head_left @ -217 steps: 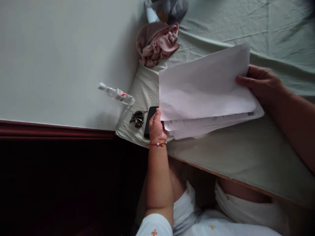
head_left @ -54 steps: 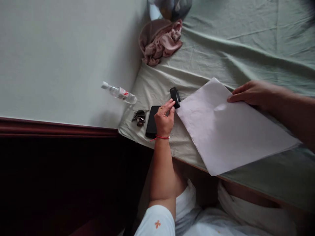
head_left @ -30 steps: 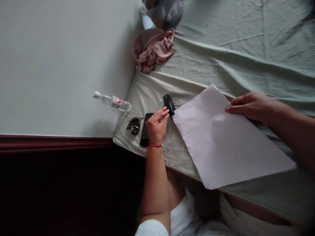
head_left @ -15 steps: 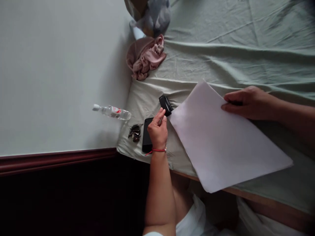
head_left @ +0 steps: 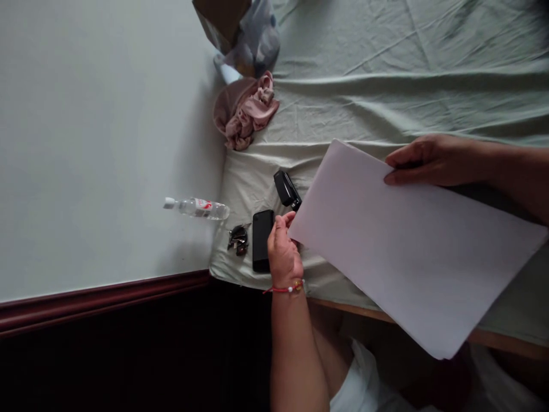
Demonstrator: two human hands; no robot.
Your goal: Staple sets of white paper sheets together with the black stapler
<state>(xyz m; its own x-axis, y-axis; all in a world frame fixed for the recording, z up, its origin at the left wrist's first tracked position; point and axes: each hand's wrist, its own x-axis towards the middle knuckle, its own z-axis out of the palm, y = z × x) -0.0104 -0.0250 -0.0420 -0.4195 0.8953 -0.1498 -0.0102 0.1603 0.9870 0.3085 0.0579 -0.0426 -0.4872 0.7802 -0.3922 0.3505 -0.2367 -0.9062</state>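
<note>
My left hand (head_left: 283,252) pinches the near corner of the paper stack (head_left: 412,246); my right hand (head_left: 422,163) grips its far edge, lifted off the cloth. The stapler (head_left: 286,189) just beyond my left fingers looks unused, so fastening remains. Printing underneath is hidden.

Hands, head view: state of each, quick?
Left hand: pinching the near corner of the white paper stack.
Right hand: closed on the stack's far edge.

Sheeted table (head_left: 386,68): stapler (head_left: 286,189), phone (head_left: 262,240), keys (head_left: 238,238).
</note>
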